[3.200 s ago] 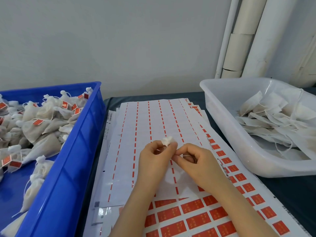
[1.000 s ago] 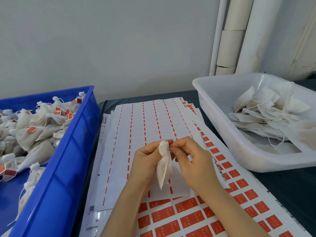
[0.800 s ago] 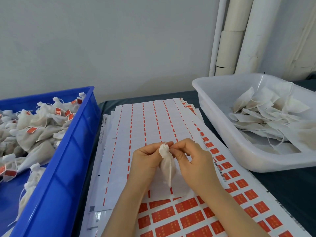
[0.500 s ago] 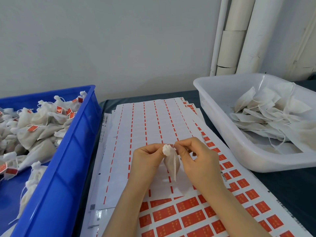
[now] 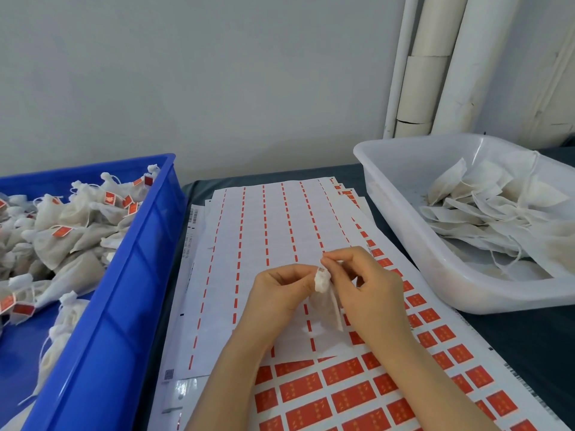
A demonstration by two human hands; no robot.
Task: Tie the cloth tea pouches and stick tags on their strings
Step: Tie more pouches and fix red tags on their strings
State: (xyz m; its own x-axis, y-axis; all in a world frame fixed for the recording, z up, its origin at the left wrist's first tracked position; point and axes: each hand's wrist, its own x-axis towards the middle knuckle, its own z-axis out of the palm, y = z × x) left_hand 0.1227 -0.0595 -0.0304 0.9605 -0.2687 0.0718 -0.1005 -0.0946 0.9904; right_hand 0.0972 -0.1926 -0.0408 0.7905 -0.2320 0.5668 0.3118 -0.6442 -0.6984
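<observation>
Cloth tea pouch [image 5: 324, 295]: one, white, held above the middle of the bench [image 5: 529, 340], over the label sheets; gathered neck uppermost, body hanging down between the two hands.

Left hand [image 5: 275, 295]: fingers curled, thumb and fingertips pinching the bunched neck from the left.

Right hand [image 5: 371, 293]: fingers curled, thumb and forefinger pinched together at the top of the neck; whether a string lies between them cannot be told.

Label sheets [image 5: 264, 244]: stack, white backing, mostly stripped at the far end, lying down the middle of the bench.

Red tags [image 5: 351, 396]: rows unpeeled on the sheets toward the near edge and right side.

Blue crate [image 5: 124, 290]: at the left edge, holding tied pouches [image 5: 62, 241], many with red tags attached.

White tub [image 5: 404, 231]: at the right edge, holding flat untied pouches [image 5: 485, 213] with loose strings.

Pipes [image 5: 435, 63]: white, upright against the wall behind the far right corner.
</observation>
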